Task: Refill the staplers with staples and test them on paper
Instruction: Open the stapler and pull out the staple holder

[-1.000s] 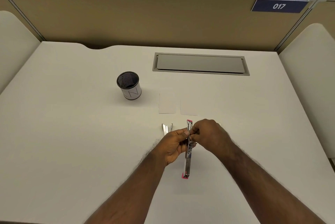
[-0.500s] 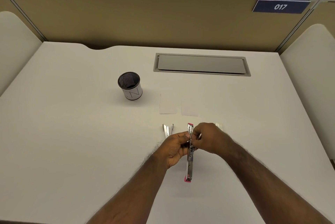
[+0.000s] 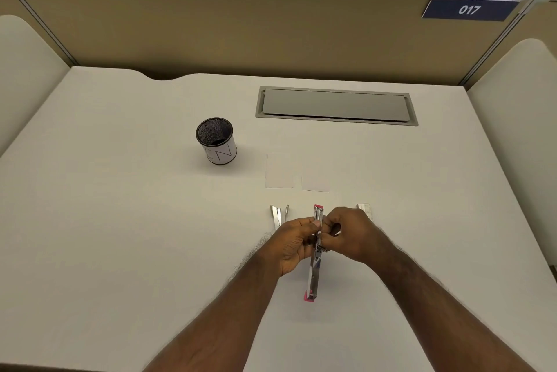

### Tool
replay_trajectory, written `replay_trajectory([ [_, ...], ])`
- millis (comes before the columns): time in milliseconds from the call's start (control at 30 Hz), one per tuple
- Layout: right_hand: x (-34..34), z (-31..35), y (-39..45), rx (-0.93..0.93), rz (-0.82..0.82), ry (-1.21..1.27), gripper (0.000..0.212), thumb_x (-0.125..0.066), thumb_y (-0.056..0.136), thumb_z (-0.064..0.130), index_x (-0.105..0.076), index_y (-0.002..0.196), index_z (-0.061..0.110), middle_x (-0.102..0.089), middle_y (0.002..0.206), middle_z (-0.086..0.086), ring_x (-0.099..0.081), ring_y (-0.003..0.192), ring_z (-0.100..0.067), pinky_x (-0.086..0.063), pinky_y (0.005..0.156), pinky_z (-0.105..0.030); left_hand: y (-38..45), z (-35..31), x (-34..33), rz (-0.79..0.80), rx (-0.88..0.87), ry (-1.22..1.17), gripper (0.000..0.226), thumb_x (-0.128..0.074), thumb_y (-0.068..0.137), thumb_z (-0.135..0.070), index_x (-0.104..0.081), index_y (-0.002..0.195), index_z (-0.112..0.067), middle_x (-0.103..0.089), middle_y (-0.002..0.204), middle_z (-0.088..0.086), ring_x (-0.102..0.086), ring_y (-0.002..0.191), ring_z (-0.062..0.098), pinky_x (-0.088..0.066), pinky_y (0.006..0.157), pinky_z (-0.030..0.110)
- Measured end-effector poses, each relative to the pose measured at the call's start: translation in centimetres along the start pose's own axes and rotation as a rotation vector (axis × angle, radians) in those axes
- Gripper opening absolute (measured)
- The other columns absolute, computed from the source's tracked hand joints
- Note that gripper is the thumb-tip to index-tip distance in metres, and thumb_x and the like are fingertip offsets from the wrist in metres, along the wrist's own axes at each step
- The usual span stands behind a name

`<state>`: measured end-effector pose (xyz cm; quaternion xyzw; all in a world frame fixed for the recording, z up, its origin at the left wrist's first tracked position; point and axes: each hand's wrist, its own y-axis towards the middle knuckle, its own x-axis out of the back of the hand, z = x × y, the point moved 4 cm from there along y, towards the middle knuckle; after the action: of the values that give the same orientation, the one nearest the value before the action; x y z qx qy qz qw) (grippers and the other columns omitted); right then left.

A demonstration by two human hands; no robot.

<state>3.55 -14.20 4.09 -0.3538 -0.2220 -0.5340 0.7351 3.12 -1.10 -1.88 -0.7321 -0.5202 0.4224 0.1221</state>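
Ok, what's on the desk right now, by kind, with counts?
Staplers: 2, the pink stapler opened out flat in both hands, and a silver stapler lying to its left.
Paper slips: 2.
Staple box: 1.
Pen cup: 1.
Total: 6.

Stapler point(image 3: 315, 269) mid hidden by hands; staples box point(image 3: 364, 209) partly behind right hand point(image 3: 352, 233).

Soft, even overhead light; edges bow outward.
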Motion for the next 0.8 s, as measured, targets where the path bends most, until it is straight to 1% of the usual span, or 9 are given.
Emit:
replay_trajectory([
  [100, -0.1, -0.4, 0.0, 0.014, -0.005, 0.003, 0.022, -0.073, 0.071, 0.015, -0.059, 0.061, 0.029, -0.064, 0.069, 0.006, -0.061, 0.065, -0.011, -0.056, 0.062, -0.032, 0.3, 0.3, 0.2, -0.029, 0.008, -0.007, 0.026, -0.054, 0.097, -0.009, -0.063, 0.115, 0.008, -0.069, 0.094, 0.019, -0.067, 0.081, 0.025, -0.058, 0.086, 0.044],
  [233, 0.3, -1.3, 0.1, 0.008, -0.069, 0.083, 0.024, -0.069, 0.078, 0.012, -0.060, 0.074, 0.034, -0.065, 0.069, 0.009, -0.060, 0.063, -0.005, -0.052, 0.064, -0.021, 0.6, 0.4, 0.6, -0.099, -0.018, 0.024, 0.019, -0.056, 0.096, -0.007, -0.067, 0.106, 0.005, -0.065, 0.090, 0.020, -0.067, 0.070, 0.024, -0.061, 0.077, 0.040],
  [333, 0.0, -2.3, 0.3, -0.045, -0.093, 0.095, 0.018, -0.067, 0.083, 0.012, -0.071, 0.090, 0.028, -0.065, 0.074, 0.015, -0.059, 0.065, 0.001, -0.045, 0.064, -0.006, 1.0, 0.1, 1.0, -0.189, -0.067, 0.194, 0.013, -0.056, 0.096, -0.009, -0.068, 0.096, -0.005, -0.067, 0.090, 0.015, -0.071, 0.071, 0.022, -0.058, 0.078, 0.041],
  [433, -0.4, -3.3, 0.2, -0.097, -0.079, 0.125, 0.014, -0.067, 0.086, 0.015, -0.074, 0.096, 0.021, -0.066, 0.078, 0.018, -0.064, 0.073, 0.000, -0.043, 0.065, -0.002, 1.4, -0.4, 1.3, -0.302, -0.121, 0.318, 0.014, -0.056, 0.095, -0.009, -0.069, 0.088, -0.007, -0.069, 0.085, 0.014, -0.070, 0.072, 0.022, -0.058, 0.069, 0.033],
  [533, -0.6, -3.9, 0.0, -0.137, -0.098, 0.202, 0.014, -0.068, 0.086, 0.015, -0.074, 0.098, 0.021, -0.069, 0.076, 0.016, -0.067, 0.070, 0.002, -0.049, 0.069, -0.006, 2.0, -0.5, 1.3, -0.375, -0.148, 0.402, 0.018, -0.058, 0.093, -0.007, -0.067, 0.081, 0.003, -0.065, 0.077, 0.016, -0.065, 0.066, 0.024, -0.058, 0.066, 0.035],
  [600, -0.8, -4.2, -0.3, -0.169, -0.117, 0.265, 0.013, -0.068, 0.086, 0.015, -0.073, 0.093, 0.025, -0.071, 0.075, 0.011, -0.068, 0.071, -0.002, -0.055, 0.076, -0.020, 2.4, -0.5, 1.1, -0.413, -0.185, 0.551, 0.022, -0.059, 0.090, -0.010, -0.065, 0.077, 0.006, -0.056, 0.069, 0.016, -0.055, 0.063, 0.022, -0.053, 0.065, 0.038],
  [667, -1.1, -4.4, -0.5, -0.189, -0.126, 0.309, 0.015, -0.069, 0.085, 0.015, -0.071, 0.088, 0.030, -0.072, 0.076, 0.007, -0.069, 0.073, -0.007, -0.057, 0.079, -0.029, 2.6, -0.7, 0.7, -0.446, -0.209, 0.732, 0.027, -0.058, 0.088, -0.013, -0.058, 0.063, -0.002, -0.045, 0.059, 0.011, -0.043, 0.058, 0.020, -0.041, 0.058, 0.032],
  [733, -1.3, -4.6, -0.6, -0.201, -0.136, 0.333, 0.016, -0.070, 0.084, 0.015, -0.071, 0.087, 0.031, -0.073, 0.074, 0.007, -0.068, 0.069, -0.004, -0.058, 0.078, -0.030, 2.8, -0.9, 0.3, -0.482, -0.220, 0.862, 0.037, -0.056, 0.085, -0.013, -0.042, 0.051, -0.013, -0.036, 0.051, 0.003, -0.035, 0.054, 0.019, -0.032, 0.055, 0.029],
  [800, -1.4, -4.7, -0.7, -0.213, -0.154, 0.361, 0.013, -0.071, 0.084, 0.016, -0.072, 0.088, 0.029, -0.073, 0.074, 0.007, -0.068, 0.068, -0.002, -0.058, 0.077, -0.029, 2.9, -1.1, 0.0, -0.513, -0.217, 0.936, 0.041, -0.055, 0.083, -0.014, -0.034, 0.048, -0.015, -0.033, 0.047, -0.002, -0.032, 0.050, 0.017, -0.029, 0.051, 0.027],
])
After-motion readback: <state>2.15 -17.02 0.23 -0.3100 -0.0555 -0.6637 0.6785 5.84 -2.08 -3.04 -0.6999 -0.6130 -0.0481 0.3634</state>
